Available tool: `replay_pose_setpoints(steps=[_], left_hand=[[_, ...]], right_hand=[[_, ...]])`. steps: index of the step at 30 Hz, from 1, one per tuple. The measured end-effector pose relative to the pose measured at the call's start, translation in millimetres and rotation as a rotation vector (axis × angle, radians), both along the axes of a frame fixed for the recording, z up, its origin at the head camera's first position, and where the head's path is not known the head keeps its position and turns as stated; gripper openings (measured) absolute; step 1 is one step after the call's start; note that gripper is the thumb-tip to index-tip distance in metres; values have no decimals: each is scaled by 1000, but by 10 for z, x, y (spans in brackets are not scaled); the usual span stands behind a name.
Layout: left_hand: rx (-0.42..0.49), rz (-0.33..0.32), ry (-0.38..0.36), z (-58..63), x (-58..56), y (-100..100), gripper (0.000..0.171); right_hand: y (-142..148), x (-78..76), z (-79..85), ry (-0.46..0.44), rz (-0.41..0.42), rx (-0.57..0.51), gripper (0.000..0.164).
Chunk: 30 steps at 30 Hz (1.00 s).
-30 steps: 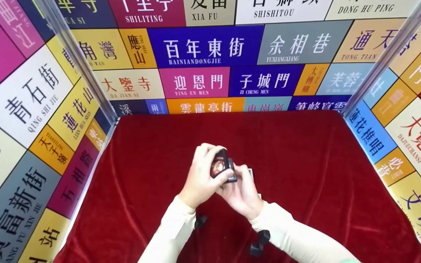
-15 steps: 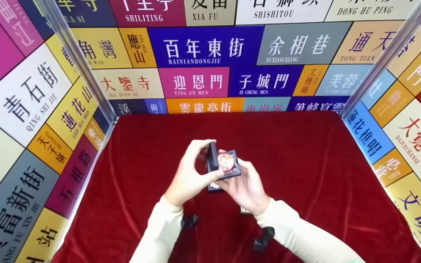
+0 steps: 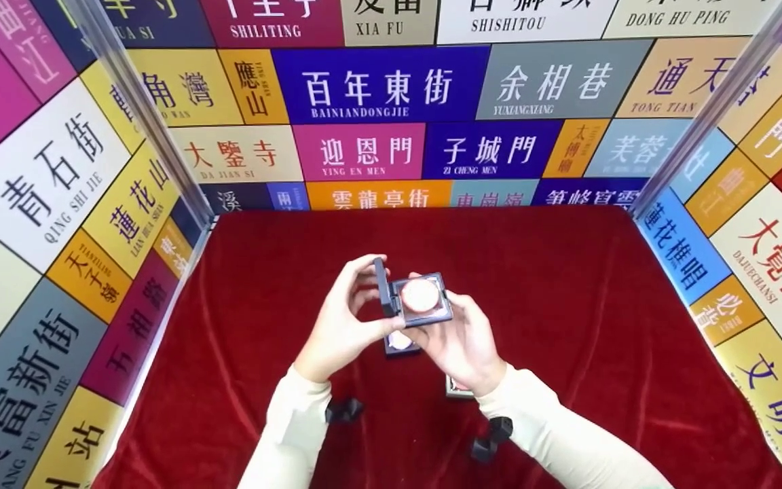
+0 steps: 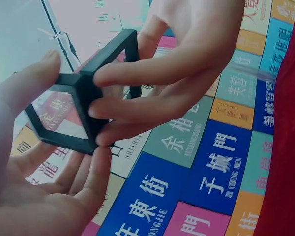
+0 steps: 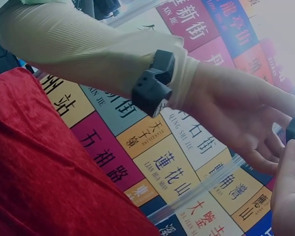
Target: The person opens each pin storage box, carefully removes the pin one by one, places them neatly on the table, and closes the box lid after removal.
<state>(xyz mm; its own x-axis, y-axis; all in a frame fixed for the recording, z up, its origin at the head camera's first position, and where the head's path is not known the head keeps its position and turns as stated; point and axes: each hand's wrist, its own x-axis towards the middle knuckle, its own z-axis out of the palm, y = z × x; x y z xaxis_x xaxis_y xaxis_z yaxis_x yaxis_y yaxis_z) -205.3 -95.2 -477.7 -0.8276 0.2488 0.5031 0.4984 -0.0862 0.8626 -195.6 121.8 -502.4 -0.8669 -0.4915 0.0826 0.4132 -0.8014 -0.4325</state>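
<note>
From here I see the left hand on the left side of the open black case, gripping it with bent fingers and thumb; the case's lid stands up at its left edge; just below the case, a small dark box with a pale round middle lies on the red worktop; the case is up in the air, a pale disc in its flat part; on the case's right, the right hand grips it too.
</note>
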Motion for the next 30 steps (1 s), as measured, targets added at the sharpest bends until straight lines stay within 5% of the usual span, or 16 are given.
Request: replay_pose_setpoints(steps=[6,10,15,22,25,30], left_hand=[[-13,-42,-22,-33,-14,41,90],[-46,-47,-42,-45,-11,40,92],[-39,-20,-60,-62,-23,36,89],[-34,-17,-58,-93,-23,41,89],[-28,-15,-65,-109,-16,47,89],[-31,-23,-67,-134,-24,78,90]], right_hand=[[36,-12,-13,25,-21,43,47],[104,-48,17,154,-135,236,42],[254,-178,179,530,-380,613,42],[408,-283,432,1211,-521,1198,48],[432,-312,484,1347,-529,1317,47],[473,-328,544,1430,-496,1378,46]])
